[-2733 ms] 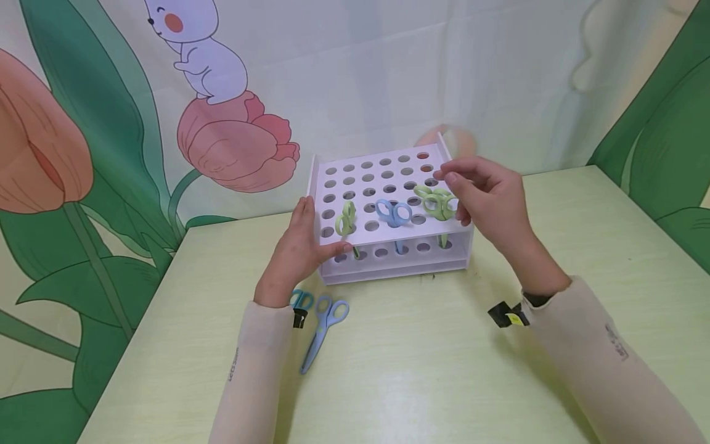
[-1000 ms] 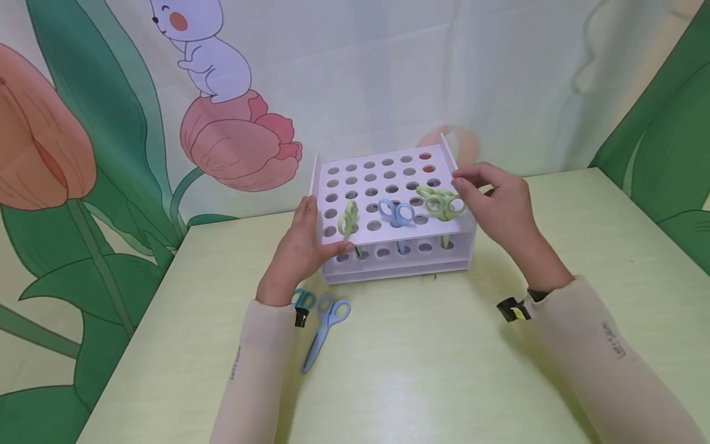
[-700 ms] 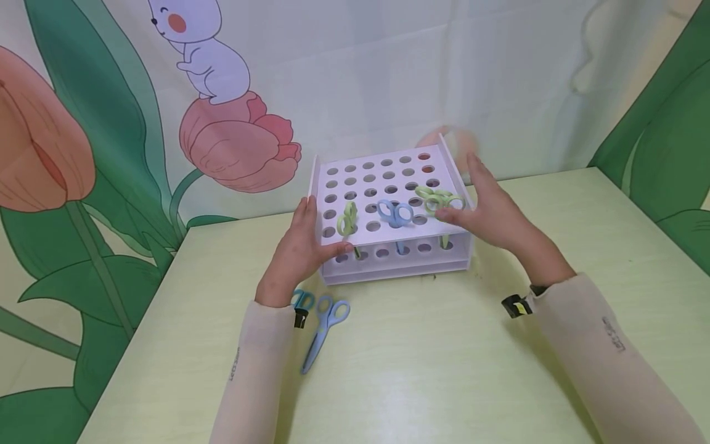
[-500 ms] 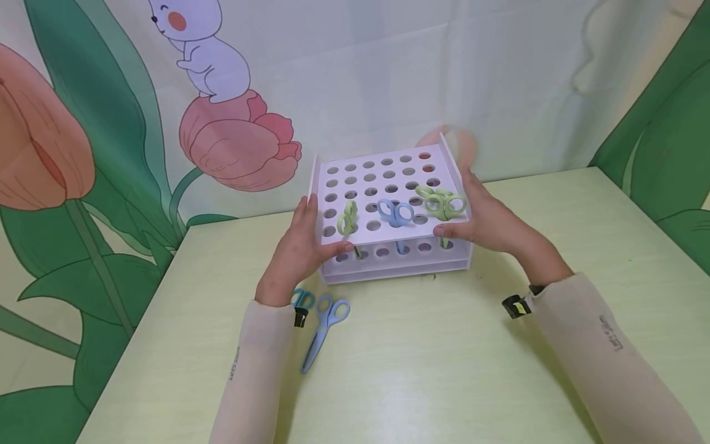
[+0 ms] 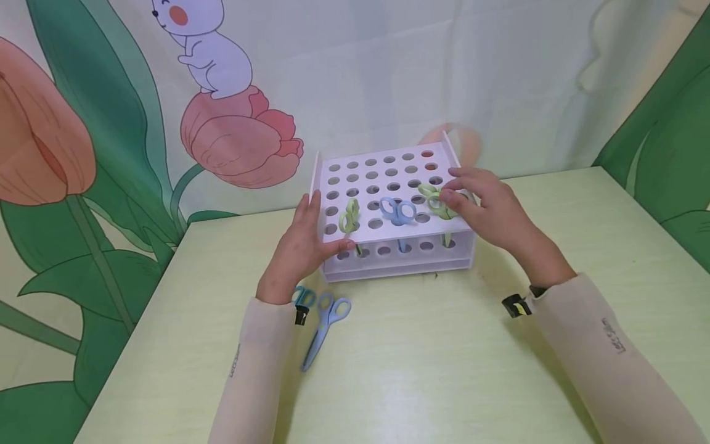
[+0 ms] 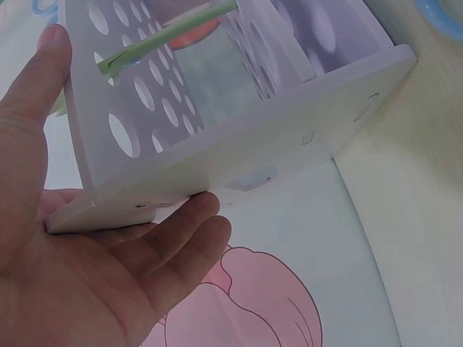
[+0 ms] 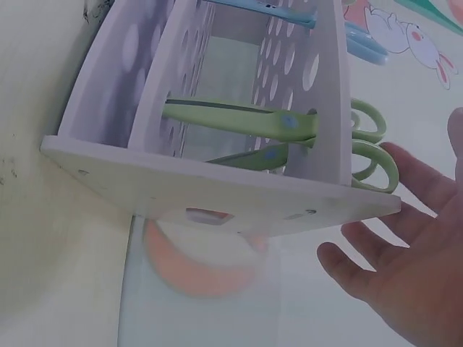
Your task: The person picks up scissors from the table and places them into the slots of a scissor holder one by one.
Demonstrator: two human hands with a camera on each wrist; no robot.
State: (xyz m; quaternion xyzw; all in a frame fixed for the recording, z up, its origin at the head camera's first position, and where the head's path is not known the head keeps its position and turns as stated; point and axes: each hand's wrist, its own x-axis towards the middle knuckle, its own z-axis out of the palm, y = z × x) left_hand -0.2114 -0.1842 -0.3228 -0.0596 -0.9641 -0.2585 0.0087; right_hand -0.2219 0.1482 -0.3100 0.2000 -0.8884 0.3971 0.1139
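The left hand (image 5: 296,246) grips the left end of a white perforated rack (image 5: 388,269), thumb on its front edge and fingers along the outer side panel, while the right hand (image 5: 490,206), its fingers loosely bent and parted, reaches to the handles of the right-hand green scissors (image 7: 271,124), contact unclear. Also standing handles-up in the rack's front holes are light-blue scissors (image 5: 397,216) and, further left, more green scissors (image 6: 170,34). Nearer on the pale table (image 5: 421,370) lie blue scissors (image 5: 318,339) and partly hidden teal scissors (image 5: 304,301), before a tulip-printed backdrop (image 5: 360,74).
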